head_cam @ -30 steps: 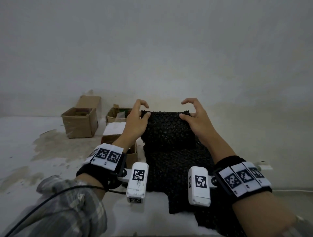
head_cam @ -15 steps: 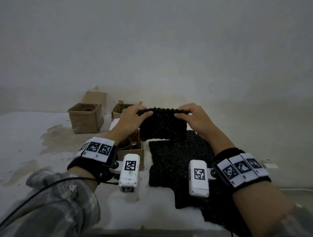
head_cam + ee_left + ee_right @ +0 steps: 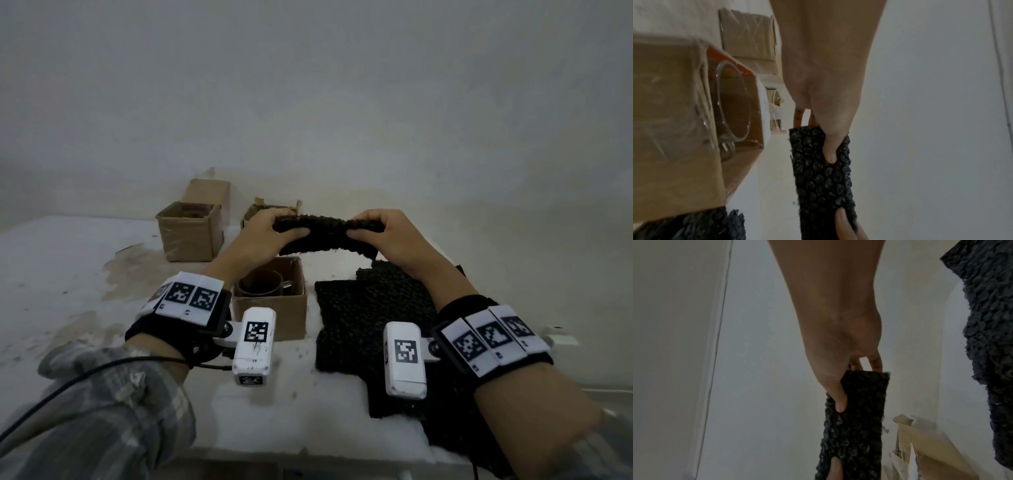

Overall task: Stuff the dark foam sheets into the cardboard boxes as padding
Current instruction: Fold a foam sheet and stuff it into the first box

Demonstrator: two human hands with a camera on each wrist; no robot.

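A folded dark foam sheet point(image 3: 327, 233) with a bubbly surface hangs in the air between both hands. My left hand point(image 3: 270, 233) grips its left end, thumb in front; the same foam sheet point(image 3: 822, 175) and left hand point(image 3: 828, 113) show in the left wrist view. My right hand point(image 3: 387, 236) grips the right end; its wrist view shows the foam sheet point(image 3: 857, 426) and the right hand point(image 3: 840, 363). The sheet hovers just behind and above an open cardboard box point(image 3: 274, 308) holding a glass mug point(image 3: 260, 282). More dark foam sheets point(image 3: 370, 318) lie flat to the right.
Two more open cardboard boxes stand further back: one at the left point(image 3: 190, 229) and one point(image 3: 255, 212) behind my left hand. A white wall point(image 3: 342, 102) rises close behind. A stain point(image 3: 133, 270) marks the white surface at the left.
Both hands have lifted the far sheet off the pile, folded it into a narrow band and carried it up and left, over the box with the mug.
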